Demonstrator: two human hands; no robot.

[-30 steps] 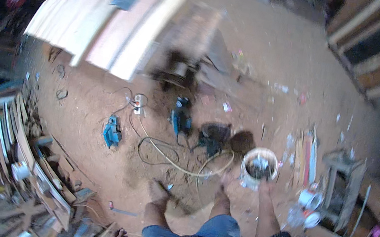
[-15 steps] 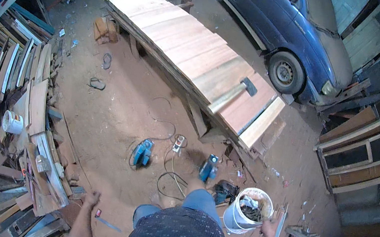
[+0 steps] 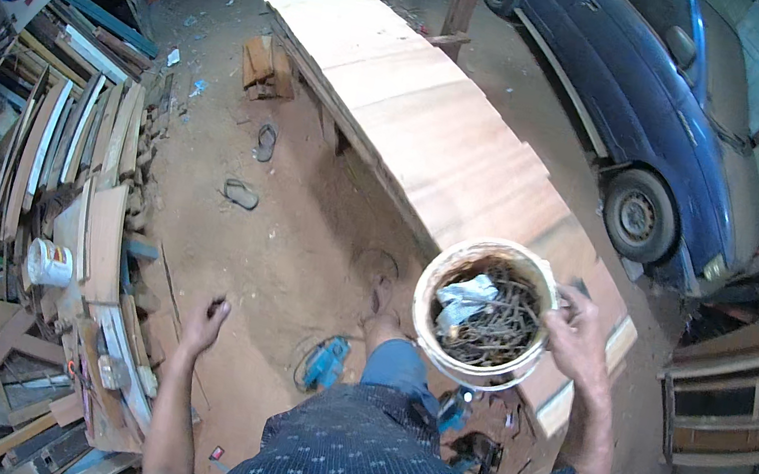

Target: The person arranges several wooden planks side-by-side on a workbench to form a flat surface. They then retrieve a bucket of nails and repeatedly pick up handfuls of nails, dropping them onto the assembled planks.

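My right hand point(image 3: 577, 335) grips the rim of a white plastic bucket point(image 3: 429, 332) and holds it up in front of my chest. The bucket is full of dark rusty metal pieces with a crumpled pale wrapper on top. My left hand point(image 3: 206, 321) hangs at my side over the dirt floor, fingers loosely curled, holding nothing. A long stack of light wooden boards point(image 3: 440, 126) runs diagonally just beyond the bucket.
A blue power tool point(image 3: 327, 362) and darker tools point(image 3: 474, 449) lie on the red dirt floor by my feet. Planks and scrap wood point(image 3: 74, 183) pile along the left with a small white tub point(image 3: 49, 262). A blue car point(image 3: 655, 113) stands at right. Sandals point(image 3: 264, 142) lie on the floor.
The bucket stood on the ground by my right hand before; now that hand has lifted it to chest height. The view has swung up toward the boards and car.
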